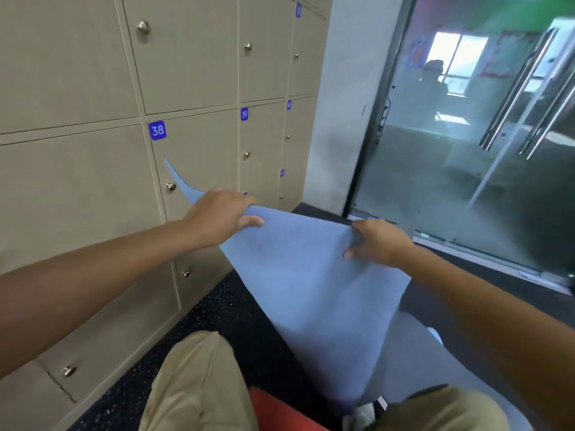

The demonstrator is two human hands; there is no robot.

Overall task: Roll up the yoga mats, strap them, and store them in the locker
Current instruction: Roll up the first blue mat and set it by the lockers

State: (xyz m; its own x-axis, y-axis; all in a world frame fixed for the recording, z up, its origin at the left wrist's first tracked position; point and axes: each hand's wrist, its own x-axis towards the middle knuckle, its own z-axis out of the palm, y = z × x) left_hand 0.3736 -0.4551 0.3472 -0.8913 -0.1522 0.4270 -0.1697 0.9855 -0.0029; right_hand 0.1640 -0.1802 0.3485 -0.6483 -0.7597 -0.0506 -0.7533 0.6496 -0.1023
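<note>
head | left hand point(219, 217) grips blue mat point(311, 293) top edge | right hand point(378, 242) grips same edge, mat hanging below

Gym changing area: numbered lockers point(193, 157), speckled rubber floor point(249, 331)

A wall of beige lockers point(193, 73) with round metal knobs and blue number tags fills the left. Right of the lockers stands a white pillar point(339, 113), then glass doors point(466, 150) with steel handles. Dark speckled flooring point(236, 312) runs below the lockers.
</note>
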